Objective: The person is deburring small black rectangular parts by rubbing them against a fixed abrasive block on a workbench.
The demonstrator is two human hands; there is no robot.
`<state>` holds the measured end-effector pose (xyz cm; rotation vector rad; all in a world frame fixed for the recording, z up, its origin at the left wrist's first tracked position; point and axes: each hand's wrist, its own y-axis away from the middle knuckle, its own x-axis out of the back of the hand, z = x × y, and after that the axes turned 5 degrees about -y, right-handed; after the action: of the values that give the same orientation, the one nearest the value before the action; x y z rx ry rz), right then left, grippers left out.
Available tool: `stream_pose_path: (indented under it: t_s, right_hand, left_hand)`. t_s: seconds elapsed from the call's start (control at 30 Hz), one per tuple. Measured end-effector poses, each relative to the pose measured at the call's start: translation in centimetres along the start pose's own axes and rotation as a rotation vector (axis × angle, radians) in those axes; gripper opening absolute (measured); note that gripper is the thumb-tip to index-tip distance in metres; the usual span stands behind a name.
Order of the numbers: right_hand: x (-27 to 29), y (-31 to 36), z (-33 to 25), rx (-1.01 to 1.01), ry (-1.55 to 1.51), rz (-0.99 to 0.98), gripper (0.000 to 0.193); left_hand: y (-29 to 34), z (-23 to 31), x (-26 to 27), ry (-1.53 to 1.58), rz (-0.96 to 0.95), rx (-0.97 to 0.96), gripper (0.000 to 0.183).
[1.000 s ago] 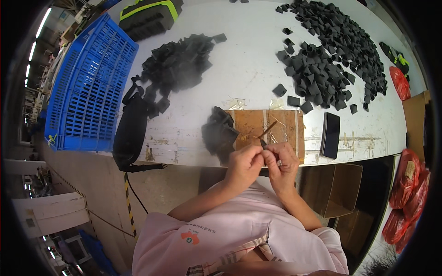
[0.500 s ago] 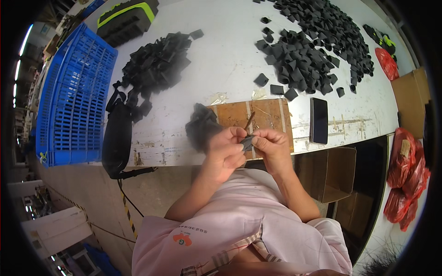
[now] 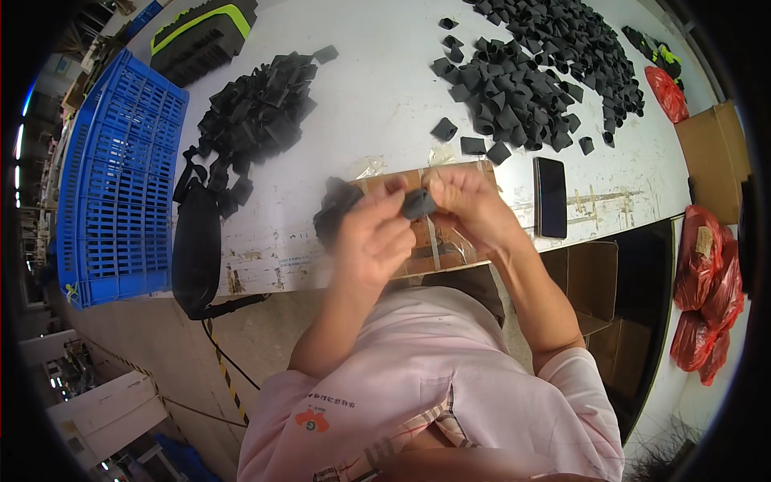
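Observation:
A small black fabric loop (image 3: 418, 204) is held between my two hands, above the brown board at the table's front edge. My right hand (image 3: 472, 207) pinches its right side with bent fingers. My left hand (image 3: 371, 238) is closed at the loop's left side, its fingers curled and somewhat smeared by motion. A small heap of black fabric pieces (image 3: 334, 210) lies just left of my left hand, partly hidden by it. The worn brown board (image 3: 459, 251), crossed by strips of tape, lies beneath both hands.
Black loops form a large pile (image 3: 514, 96) at the far right; flat black pieces pile up (image 3: 261, 100) at the left. A blue crate (image 3: 120, 177), black pouch (image 3: 197, 249) and phone (image 3: 550, 197) flank my work spot. Red bags (image 3: 700, 281) sit at the right.
Both hands have risen away from my body with the fabric loop, which now shows as a rounded tube. The thin brown stick seen between my hands no longer shows. The view has shifted slightly.

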<state>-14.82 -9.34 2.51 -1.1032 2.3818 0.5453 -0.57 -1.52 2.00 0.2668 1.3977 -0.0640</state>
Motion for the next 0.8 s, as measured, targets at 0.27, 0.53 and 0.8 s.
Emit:
stream_pose_path:
  t_s: [0.27, 0.53, 0.8]
  right_hand:
    - [0.0, 0.2, -0.2, 0.066, 0.108, 0.011, 0.030]
    - [0.3, 0.4, 0.5, 0.279, 0.514, 0.171, 0.028]
    - [-2.1, 2.9, -0.2, 0.779, 0.897, 0.314, 0.029]
  left_hand:
    - [-0.1, -0.8, -1.3, -0.321, 0.030, -0.192, 0.017]
    - [-0.2, -2.1, -1.2, -1.314, 0.319, -0.742, 0.029]
    - [-0.6, -1.5, -1.7, -1.324, 0.140, -0.888, 0.011]
